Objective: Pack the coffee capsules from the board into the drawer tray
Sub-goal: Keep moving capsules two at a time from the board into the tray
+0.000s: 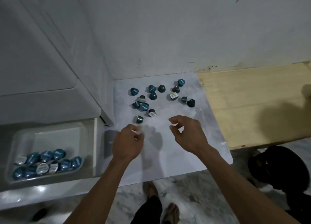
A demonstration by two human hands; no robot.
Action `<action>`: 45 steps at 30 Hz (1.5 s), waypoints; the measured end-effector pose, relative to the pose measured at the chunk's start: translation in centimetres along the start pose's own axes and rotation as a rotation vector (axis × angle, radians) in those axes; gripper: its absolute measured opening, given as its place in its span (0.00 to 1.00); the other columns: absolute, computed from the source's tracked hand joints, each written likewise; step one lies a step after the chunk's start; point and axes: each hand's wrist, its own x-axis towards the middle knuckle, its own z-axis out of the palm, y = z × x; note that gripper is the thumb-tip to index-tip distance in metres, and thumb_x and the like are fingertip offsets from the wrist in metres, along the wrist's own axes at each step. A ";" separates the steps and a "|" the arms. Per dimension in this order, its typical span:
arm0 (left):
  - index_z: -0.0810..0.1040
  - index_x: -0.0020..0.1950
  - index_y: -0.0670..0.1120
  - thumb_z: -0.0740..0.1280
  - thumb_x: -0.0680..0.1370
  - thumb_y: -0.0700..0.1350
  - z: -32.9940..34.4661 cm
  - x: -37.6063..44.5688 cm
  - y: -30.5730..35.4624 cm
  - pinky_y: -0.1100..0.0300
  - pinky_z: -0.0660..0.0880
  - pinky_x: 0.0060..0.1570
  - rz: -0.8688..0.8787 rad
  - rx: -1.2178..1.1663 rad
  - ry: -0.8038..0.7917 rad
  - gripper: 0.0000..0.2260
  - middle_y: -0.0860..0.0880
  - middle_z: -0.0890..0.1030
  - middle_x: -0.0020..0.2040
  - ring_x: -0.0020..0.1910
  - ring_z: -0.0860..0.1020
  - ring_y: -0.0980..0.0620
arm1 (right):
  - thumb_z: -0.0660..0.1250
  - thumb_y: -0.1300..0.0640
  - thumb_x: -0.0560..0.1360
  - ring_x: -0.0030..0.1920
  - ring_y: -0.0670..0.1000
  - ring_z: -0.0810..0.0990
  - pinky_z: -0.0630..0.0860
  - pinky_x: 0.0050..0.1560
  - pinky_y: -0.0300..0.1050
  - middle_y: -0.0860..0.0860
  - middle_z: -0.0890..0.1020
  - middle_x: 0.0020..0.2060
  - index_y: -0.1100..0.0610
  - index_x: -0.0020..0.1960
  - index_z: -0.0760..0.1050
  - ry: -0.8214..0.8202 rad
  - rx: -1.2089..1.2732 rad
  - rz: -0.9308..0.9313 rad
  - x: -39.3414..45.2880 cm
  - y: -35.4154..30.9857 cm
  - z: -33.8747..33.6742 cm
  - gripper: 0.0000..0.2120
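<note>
A pale wooden panel (255,106) lies flat against the base of a scuffed white wall (168,30). A black round object (277,170) sits on the marbled floor (193,198) just below the panel. A white appliance (33,63) occupies the upper left.

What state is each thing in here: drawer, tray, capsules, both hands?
Drawer: pulled open.
Tray: partly filled, far half bare.
Capsules in tray: clustered at near end.
Capsules on board: scattered, several tipped over.
Left hand: loosely curled, contents unclear.
Right hand: open, holding nothing.
</note>
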 end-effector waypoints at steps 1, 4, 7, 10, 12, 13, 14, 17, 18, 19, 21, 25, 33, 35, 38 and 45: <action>0.78 0.54 0.49 0.70 0.74 0.50 0.3 0.9 -0.1 0.58 0.78 0.48 -0.016 0.022 0.025 0.10 0.51 0.83 0.41 0.43 0.82 0.51 | 0.71 0.58 0.74 0.42 0.46 0.82 0.80 0.45 0.46 0.48 0.84 0.48 0.52 0.56 0.80 -0.032 -0.035 -0.026 1.1 0.4 0.7 0.11; 0.74 0.58 0.47 0.69 0.76 0.51 1.4 3.9 -0.4 0.55 0.79 0.50 -0.106 -0.030 0.049 0.14 0.51 0.83 0.42 0.45 0.82 0.49 | 0.69 0.60 0.74 0.52 0.51 0.81 0.79 0.50 0.49 0.49 0.82 0.55 0.53 0.59 0.79 -0.127 -0.141 -0.099 4.3 1.3 2.9 0.13; 0.71 0.60 0.48 0.67 0.76 0.55 3.1 6.8 -1.0 0.53 0.77 0.53 -0.197 -0.004 0.061 0.17 0.50 0.82 0.48 0.51 0.80 0.46 | 0.70 0.65 0.72 0.59 0.57 0.77 0.80 0.49 0.54 0.52 0.79 0.61 0.54 0.60 0.79 -0.199 -0.257 -0.223 7.0 2.3 5.0 0.18; 0.72 0.63 0.47 0.65 0.76 0.59 4.7 8.6 -1.2 0.50 0.77 0.52 -0.270 0.033 0.087 0.21 0.43 0.81 0.56 0.54 0.79 0.41 | 0.70 0.68 0.70 0.65 0.58 0.72 0.81 0.45 0.55 0.54 0.74 0.67 0.53 0.62 0.78 -0.286 -0.359 -0.312 9.1 3.7 6.8 0.23; 0.73 0.63 0.47 0.64 0.76 0.60 5.7 9.3 -1.3 0.49 0.77 0.50 -0.312 0.071 0.099 0.22 0.41 0.80 0.57 0.54 0.78 0.40 | 0.69 0.69 0.69 0.69 0.57 0.69 0.82 0.44 0.55 0.53 0.71 0.70 0.51 0.64 0.77 -0.351 -0.415 -0.365 10.2 4.7 7.8 0.25; 0.74 0.63 0.47 0.64 0.76 0.60 6.0 9.5 -1.3 0.49 0.77 0.49 -0.324 0.070 0.109 0.22 0.42 0.80 0.57 0.54 0.79 0.40 | 0.69 0.69 0.69 0.69 0.57 0.68 0.82 0.44 0.54 0.54 0.70 0.70 0.51 0.64 0.77 -0.373 -0.432 -0.394 10.7 5.2 8.1 0.26; 0.74 0.63 0.47 0.63 0.76 0.60 6.4 9.7 -1.4 0.49 0.78 0.49 -0.336 0.066 0.119 0.22 0.42 0.81 0.56 0.53 0.79 0.40 | 0.68 0.70 0.69 0.69 0.58 0.68 0.82 0.44 0.54 0.55 0.70 0.70 0.51 0.64 0.77 -0.384 -0.440 -0.422 11.1 5.7 8.5 0.26; 0.76 0.59 0.48 0.63 0.77 0.60 7.1 9.9 -1.3 0.49 0.78 0.46 -0.337 0.080 0.169 0.19 0.43 0.82 0.53 0.51 0.79 0.41 | 0.69 0.71 0.68 0.66 0.61 0.72 0.82 0.43 0.55 0.57 0.74 0.67 0.54 0.62 0.79 -0.374 -0.422 -0.482 11.9 6.7 8.9 0.25; 0.77 0.57 0.48 0.64 0.77 0.59 7.3 9.9 -1.4 0.51 0.77 0.45 -0.341 0.074 0.182 0.18 0.44 0.82 0.52 0.50 0.79 0.41 | 0.69 0.72 0.68 0.64 0.62 0.73 0.82 0.43 0.55 0.58 0.75 0.66 0.54 0.61 0.79 -0.371 -0.413 -0.505 12.0 7.0 9.0 0.24; 0.78 0.56 0.49 0.64 0.77 0.59 7.4 9.8 -1.4 0.53 0.76 0.43 -0.340 0.053 0.194 0.16 0.45 0.83 0.52 0.50 0.80 0.42 | 0.70 0.72 0.68 0.63 0.62 0.75 0.82 0.43 0.55 0.58 0.76 0.65 0.55 0.61 0.80 -0.371 -0.406 -0.525 12.0 7.3 9.1 0.24; 0.80 0.52 0.50 0.66 0.77 0.58 7.7 9.7 -1.3 0.58 0.71 0.40 -0.324 0.017 0.227 0.14 0.47 0.84 0.49 0.48 0.80 0.44 | 0.70 0.70 0.69 0.60 0.62 0.76 0.82 0.43 0.54 0.57 0.76 0.64 0.55 0.61 0.79 -0.368 -0.399 -0.557 12.3 7.6 9.3 0.23; 0.81 0.49 0.51 0.68 0.76 0.55 8.7 9.3 -1.6 0.59 0.73 0.40 -0.237 0.002 0.291 0.10 0.49 0.84 0.43 0.44 0.81 0.48 | 0.70 0.65 0.73 0.57 0.60 0.76 0.81 0.43 0.53 0.57 0.76 0.62 0.53 0.60 0.79 -0.356 -0.409 -0.556 12.7 8.0 9.5 0.17; 0.82 0.55 0.45 0.73 0.73 0.44 10.4 8.1 -2.6 0.51 0.81 0.49 -0.013 -0.116 0.356 0.11 0.47 0.83 0.49 0.45 0.80 0.52 | 0.69 0.59 0.75 0.50 0.61 0.78 0.79 0.39 0.53 0.57 0.80 0.54 0.54 0.59 0.79 -0.223 -0.368 -0.526 12.3 8.8 9.4 0.13; 0.81 0.56 0.43 0.74 0.73 0.43 10.9 7.7 -3.3 0.49 0.80 0.53 0.069 -0.129 0.366 0.12 0.46 0.83 0.52 0.50 0.81 0.50 | 0.68 0.56 0.75 0.48 0.60 0.77 0.78 0.40 0.54 0.55 0.82 0.51 0.54 0.58 0.78 -0.149 -0.319 -0.455 11.8 9.6 9.7 0.12; 0.80 0.57 0.41 0.73 0.74 0.44 11.6 7.3 -4.0 0.49 0.79 0.56 0.145 -0.086 0.392 0.14 0.45 0.83 0.54 0.54 0.81 0.48 | 0.66 0.53 0.76 0.51 0.57 0.77 0.76 0.45 0.55 0.52 0.83 0.51 0.53 0.61 0.77 -0.067 -0.234 -0.318 11.0 10.6 10.2 0.14; 0.79 0.58 0.38 0.74 0.74 0.44 12.8 7.3 -5.2 0.48 0.79 0.55 0.249 -0.092 0.454 0.16 0.42 0.83 0.54 0.54 0.81 0.46 | 0.71 0.50 0.75 0.54 0.54 0.78 0.75 0.51 0.52 0.50 0.83 0.55 0.54 0.59 0.78 0.069 -0.168 -0.242 10.0 10.6 12.4 0.15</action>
